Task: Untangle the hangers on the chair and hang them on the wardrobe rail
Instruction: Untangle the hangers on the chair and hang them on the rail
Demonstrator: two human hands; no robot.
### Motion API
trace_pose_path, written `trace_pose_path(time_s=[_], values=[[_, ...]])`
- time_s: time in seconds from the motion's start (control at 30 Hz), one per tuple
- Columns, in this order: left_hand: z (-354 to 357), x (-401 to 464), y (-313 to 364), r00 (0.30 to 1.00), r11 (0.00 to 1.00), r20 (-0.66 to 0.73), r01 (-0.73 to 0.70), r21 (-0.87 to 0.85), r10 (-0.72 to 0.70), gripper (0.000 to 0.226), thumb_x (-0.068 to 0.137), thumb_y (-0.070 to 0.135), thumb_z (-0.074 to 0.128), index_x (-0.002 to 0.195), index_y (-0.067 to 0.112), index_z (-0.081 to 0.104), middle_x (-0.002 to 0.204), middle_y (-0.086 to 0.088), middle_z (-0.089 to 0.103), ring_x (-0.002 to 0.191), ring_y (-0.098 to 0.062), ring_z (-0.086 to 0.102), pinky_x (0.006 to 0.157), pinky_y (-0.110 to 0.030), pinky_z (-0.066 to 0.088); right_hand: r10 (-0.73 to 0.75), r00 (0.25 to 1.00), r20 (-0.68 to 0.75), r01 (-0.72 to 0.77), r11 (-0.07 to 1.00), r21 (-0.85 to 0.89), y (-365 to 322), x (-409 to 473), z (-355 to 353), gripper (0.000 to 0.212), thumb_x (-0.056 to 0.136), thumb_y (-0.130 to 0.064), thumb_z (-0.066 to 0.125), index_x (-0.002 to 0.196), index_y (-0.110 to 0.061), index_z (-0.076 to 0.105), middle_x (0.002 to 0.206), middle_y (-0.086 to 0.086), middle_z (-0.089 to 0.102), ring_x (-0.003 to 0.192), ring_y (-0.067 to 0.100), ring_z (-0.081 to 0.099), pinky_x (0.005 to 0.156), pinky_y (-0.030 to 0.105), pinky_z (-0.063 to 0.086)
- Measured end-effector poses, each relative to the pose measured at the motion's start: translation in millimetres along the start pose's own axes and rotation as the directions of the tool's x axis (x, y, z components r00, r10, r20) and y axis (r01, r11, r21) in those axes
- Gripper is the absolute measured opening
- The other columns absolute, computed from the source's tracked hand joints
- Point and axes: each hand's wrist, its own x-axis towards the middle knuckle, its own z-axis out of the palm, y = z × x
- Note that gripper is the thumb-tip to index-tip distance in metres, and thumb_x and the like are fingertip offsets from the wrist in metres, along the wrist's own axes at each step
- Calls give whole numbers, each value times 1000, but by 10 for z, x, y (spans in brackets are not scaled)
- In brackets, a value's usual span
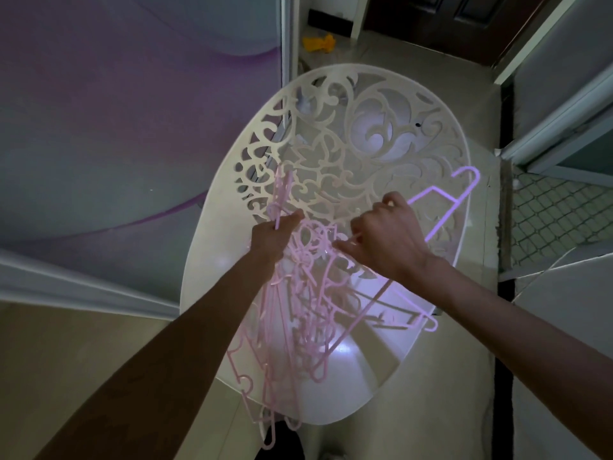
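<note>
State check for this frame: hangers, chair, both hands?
pink hanger bundle: tangled, lifted, hanging over the seat
single hanger: sticking out past the right hand, apart from the bundle
chair: upright, seat under the hangers
left hand: grips the bundle's top
right hand: fingers curled around hanger wire

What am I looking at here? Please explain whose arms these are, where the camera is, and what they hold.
There is no machine: a person wears one camera on the head, looking down at their own arms. The left hand holds part of a tangled bunch of pink hangers over a white chair with a cut-out pattern. The right hand pinches a strand of the tangle; a lilac hanger sticks out beyond it. A yellow thing lies on the floor behind.
</note>
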Motion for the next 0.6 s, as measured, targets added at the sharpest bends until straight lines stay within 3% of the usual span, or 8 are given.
trace_pose_path(time_s=[0.1,0.27,0.33,0.4,0.5,0.6], values=[[-53,28,-66,999,1000,39,16,22,-17,33,80,43,69,69,15,55,54,1,27,47,-10,23,41,-19,23,78,995,-63,-78,997,1,119,-270,46,52,78,-61,53,48,-19,59,48,1,61,53,23,57,78,33,32],[-127,92,-109,998,991,35,-48,121,44,41,79,43,70,61,15,47,45,4,34,34,-6,31,32,-11,25,262,964,-45,-253,958,136,405,-538,178,59,74,-72,40,50,-21,58,46,-2,58,54,24,56,78,31,30],[-138,98,-120,997,984,38,-68,166,63,44,80,44,69,56,16,44,51,-1,35,39,-9,32,32,-10,27,319,947,22,-315,918,239,499,-567,221,57,71,-75,47,51,-22,57,42,-7,48,55,23,51,80,29,30],[-162,62,-123,996,980,55,-76,183,67,42,81,44,68,54,18,48,54,-3,32,36,-8,30,32,-11,26,346,934,85,-354,873,337,600,-564,237,54,68,-72,60,51,-21,60,39,-7,43,54,23,48,75,26,33],[-166,24,-123,993,978,80,-100,182,87,34,83,44,66,58,22,56,54,-3,32,43,-11,30,33,-12,26,374,914,155,-404,820,405,699,-561,239,49,68,-66,63,48,-21,58,36,-2,42,48,22,49,60,24,33],[-116,13,-172,989,984,89,-125,127,114,27,84,43,65,67,23,59,37,5,34,36,-8,30,34,-12,26,429,899,86,-429,827,363,695,-614,280,52,72,-64,64,53,-16,63,37,-4,42,56,28,59,76,29,41]])
